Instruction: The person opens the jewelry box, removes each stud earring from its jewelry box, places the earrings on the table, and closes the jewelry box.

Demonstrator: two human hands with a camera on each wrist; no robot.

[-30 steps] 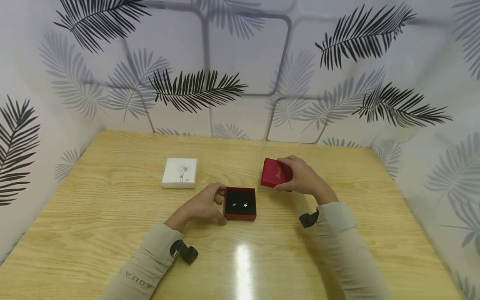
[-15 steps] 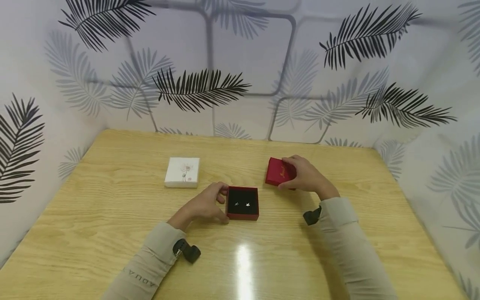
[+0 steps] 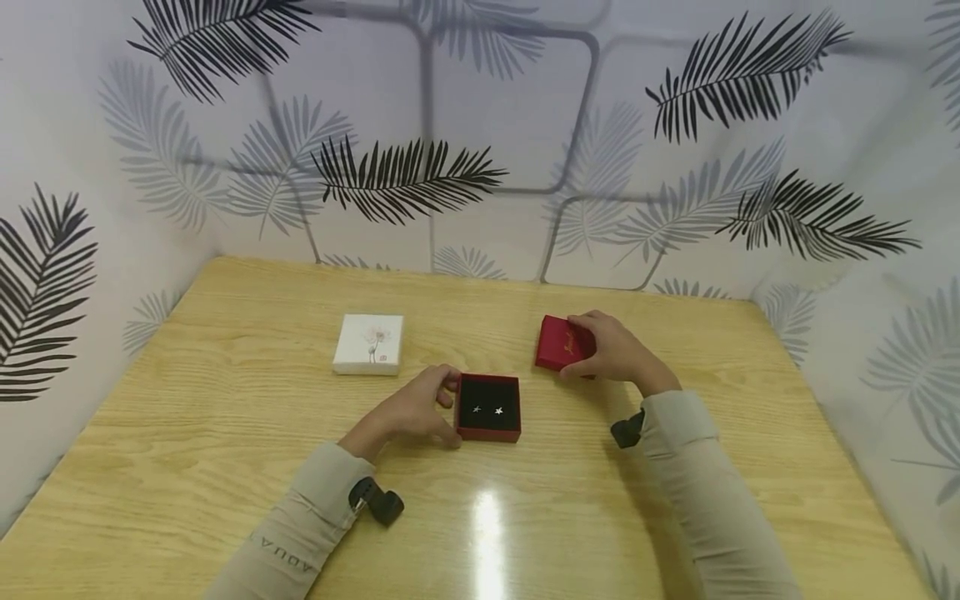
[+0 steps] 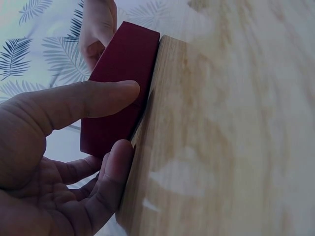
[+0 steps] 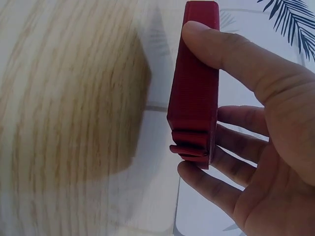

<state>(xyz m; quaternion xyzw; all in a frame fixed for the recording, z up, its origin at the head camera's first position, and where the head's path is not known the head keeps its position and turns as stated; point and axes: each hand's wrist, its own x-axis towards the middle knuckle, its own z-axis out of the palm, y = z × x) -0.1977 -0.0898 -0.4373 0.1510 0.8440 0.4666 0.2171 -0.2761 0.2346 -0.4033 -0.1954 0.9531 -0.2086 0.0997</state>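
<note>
An open red jewellery box base (image 3: 489, 434) with a black insert (image 3: 487, 390) lies mid-table in the head view. Two small silver star-shaped earrings (image 3: 498, 411) sit in the insert. My left hand (image 3: 415, 408) grips the base at its left side; in the left wrist view the thumb (image 4: 110, 97) presses one red wall. Back and to the right, my right hand (image 3: 617, 353) holds the red box lid (image 3: 557, 344), which bears gold script. In the right wrist view the lid stands apart from the tabletop, with a ribbon bow (image 5: 189, 145) on one side.
A white square box (image 3: 369, 343) with a flower print lies behind the left hand, left of the red base. The wooden table (image 3: 247, 383) meets patterned walls at the back and right. Light glares off its front middle.
The head view has shifted slightly, so everything sits a little further right. The lid has moved slightly right, away from the base. Both hands keep their holds.
</note>
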